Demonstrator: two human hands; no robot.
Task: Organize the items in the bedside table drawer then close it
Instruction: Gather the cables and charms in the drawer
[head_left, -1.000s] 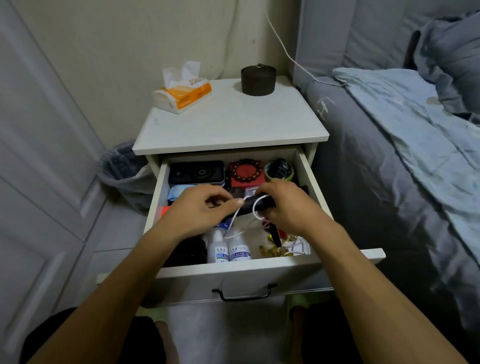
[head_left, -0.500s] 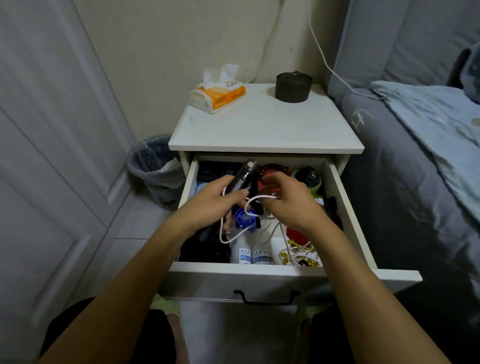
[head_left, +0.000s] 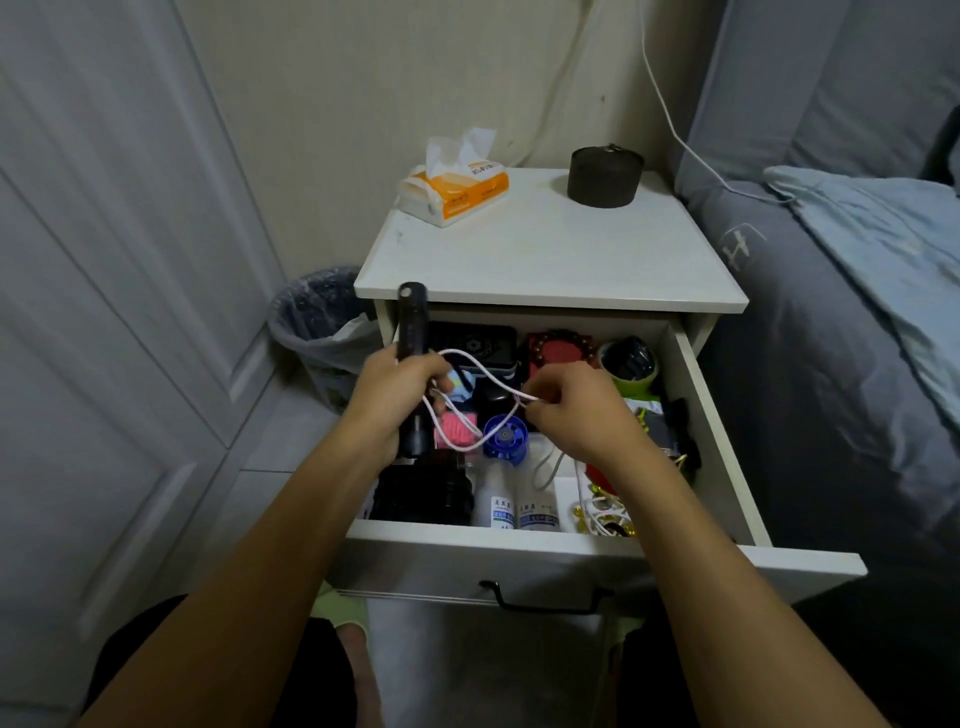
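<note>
- The left hand (head_left: 402, 395) grips a dark cylindrical torch-like stick (head_left: 413, 332) upright above the open drawer (head_left: 717, 447); a white cord (head_left: 470, 364) loops from that fist across to the right.
- The right hand (head_left: 576, 410) pinches the cord between thumb and fingertips, held over the middle of the drawer.
- Below the hands the drawer is crowded: a blue round cap (head_left: 504, 436), two white bottles (head_left: 519, 501) at the front, a red beaded bracelet (head_left: 561, 345) and a black box (head_left: 475, 343) at the back, gold bits (head_left: 605, 512) front right.
- Risk, as I judge it: the hanging loop sags close to the blue cap and bottles (it may already touch them; hard to tell), so a pull to the right could snag it and tip something.
- A second white cord (head_left: 550, 467) lies in the drawer; the two could tangle if the held one is lowered loose.
- The stick stands beside the front edge of the surface (head_left: 545, 249); lifting it carelessly could knock that edge.
- The drawer is fully out, so closing is not yet due.
</note>
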